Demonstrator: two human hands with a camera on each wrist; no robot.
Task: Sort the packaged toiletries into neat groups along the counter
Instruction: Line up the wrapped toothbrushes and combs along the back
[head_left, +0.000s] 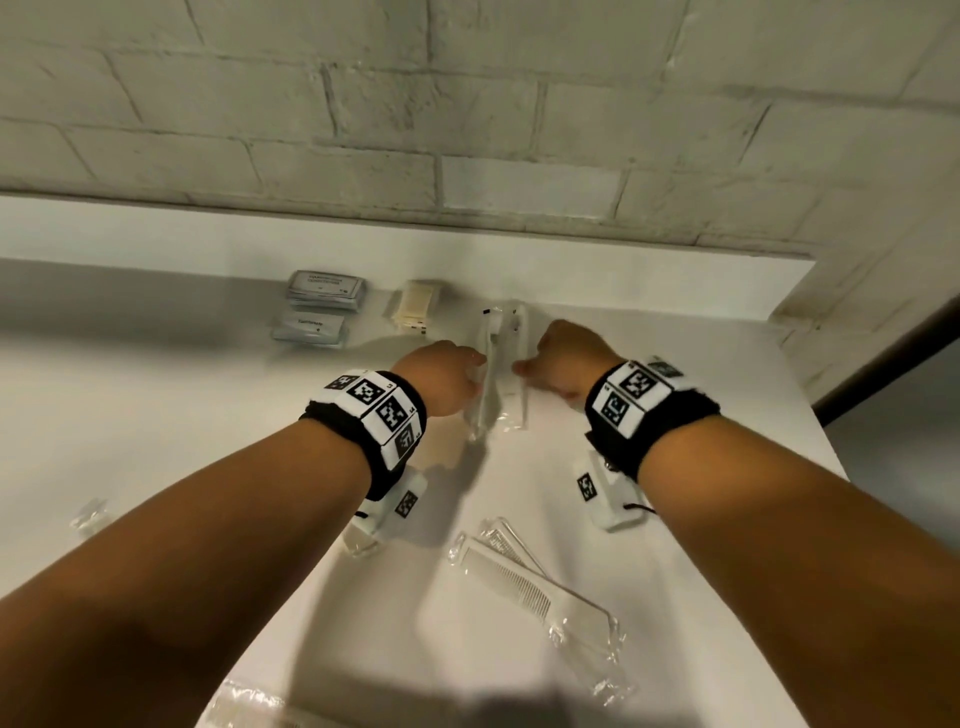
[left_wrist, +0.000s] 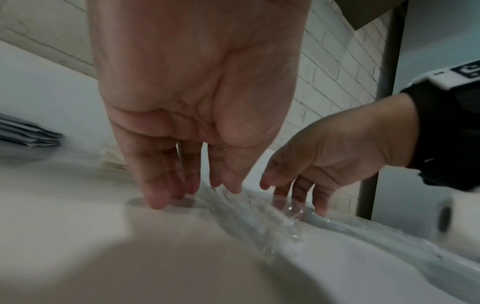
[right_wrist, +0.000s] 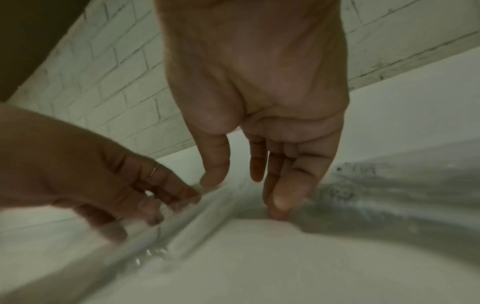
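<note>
Two toothbrushes in clear wrap lie side by side near the back of the white counter (head_left: 675, 374), the left packet (head_left: 485, 387) slightly askew and the right packet (head_left: 521, 332) straighter. My left hand (head_left: 449, 379) (left_wrist: 192, 185) reaches down with fairly straight fingers, its fingertips (left_wrist: 158, 200) on the counter and against the left packet's edge (left_wrist: 259, 222). My right hand (head_left: 561, 361) (right_wrist: 255, 174) also points down with straight fingers; its fingertips (right_wrist: 279, 205) touch the counter beside the wrap (right_wrist: 182, 222). Neither hand grips anything.
Grey sachets sit in a stack (head_left: 324, 291) with another stack (head_left: 309, 328) in front, and cream soap packets (head_left: 415, 304) lie to their right. Wrapped combs (head_left: 524, 582) lie near me. Small clear packets lie at the left (head_left: 91, 514) and at the bottom edge (head_left: 244, 701). The counter ends at the right.
</note>
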